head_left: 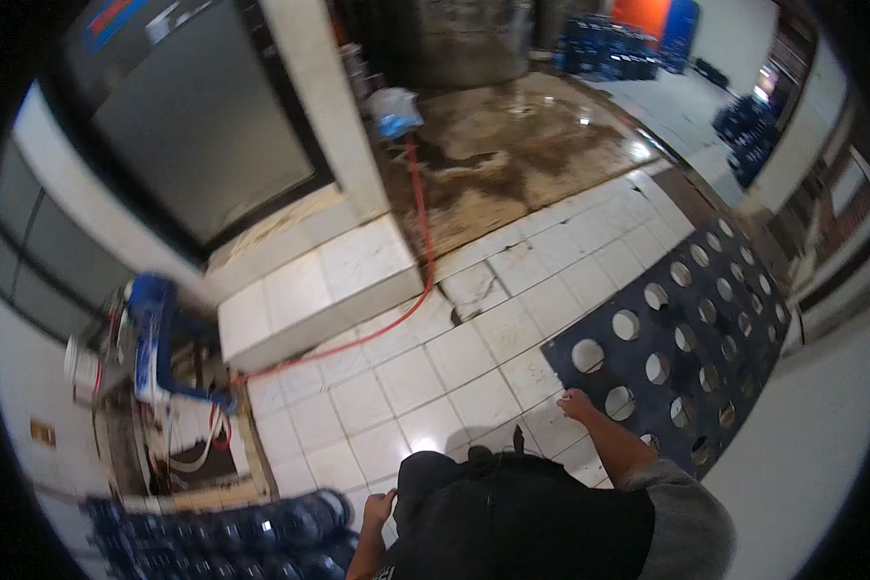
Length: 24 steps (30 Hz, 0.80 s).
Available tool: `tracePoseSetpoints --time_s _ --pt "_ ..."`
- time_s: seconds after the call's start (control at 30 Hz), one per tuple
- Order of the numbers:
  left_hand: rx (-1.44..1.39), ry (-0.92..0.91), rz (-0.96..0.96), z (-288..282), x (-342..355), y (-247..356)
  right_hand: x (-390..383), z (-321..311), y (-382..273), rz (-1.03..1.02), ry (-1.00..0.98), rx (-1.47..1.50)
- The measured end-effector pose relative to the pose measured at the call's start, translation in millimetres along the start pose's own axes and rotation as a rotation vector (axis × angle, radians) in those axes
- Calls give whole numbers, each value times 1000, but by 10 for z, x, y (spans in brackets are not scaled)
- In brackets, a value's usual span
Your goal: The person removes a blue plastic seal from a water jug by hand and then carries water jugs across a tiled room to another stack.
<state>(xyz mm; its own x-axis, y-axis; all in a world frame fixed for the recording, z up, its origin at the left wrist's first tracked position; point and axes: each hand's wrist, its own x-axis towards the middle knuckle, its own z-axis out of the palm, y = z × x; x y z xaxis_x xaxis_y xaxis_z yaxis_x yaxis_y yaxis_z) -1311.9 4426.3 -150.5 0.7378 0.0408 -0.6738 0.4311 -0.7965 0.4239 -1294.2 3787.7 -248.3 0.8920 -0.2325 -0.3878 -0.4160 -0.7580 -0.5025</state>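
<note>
My left hand (380, 505) is low beside my dark clothing, its fingers curled; any object inside it is hidden. My right hand (576, 404) is curled at the near-left edge of a dark sheet (670, 316) punched with rows of round holes; I cannot tell whether it touches the sheet or what, if anything, it holds. Below both hands is white tiled floor (433, 358). Nearest my left hand lie stacked blue water jugs (290, 522) at the lower left.
A tiled step (319, 271) fronts a dark-framed door (193, 126). A red hose (420, 222) crosses the floor. A blue machine (155, 329) stands left. Beyond are a wet concrete patch (512, 155), more jugs (604, 53) and a wall (822, 416) on the right.
</note>
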Motion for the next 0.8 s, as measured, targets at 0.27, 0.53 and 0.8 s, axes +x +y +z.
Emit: tracePoseSetpoints --time_s 0.27,0.53,0.8 --pt "684 -523 131 -297 2680 1221 -333 239 1473 310 -185 -343" --pt "851 -314 303 -1094 5348 4776 -181 291 235 873 65 885" --pt "882 -271 686 -578 6504 9170 1274 -824 -590 1061 243 1243"
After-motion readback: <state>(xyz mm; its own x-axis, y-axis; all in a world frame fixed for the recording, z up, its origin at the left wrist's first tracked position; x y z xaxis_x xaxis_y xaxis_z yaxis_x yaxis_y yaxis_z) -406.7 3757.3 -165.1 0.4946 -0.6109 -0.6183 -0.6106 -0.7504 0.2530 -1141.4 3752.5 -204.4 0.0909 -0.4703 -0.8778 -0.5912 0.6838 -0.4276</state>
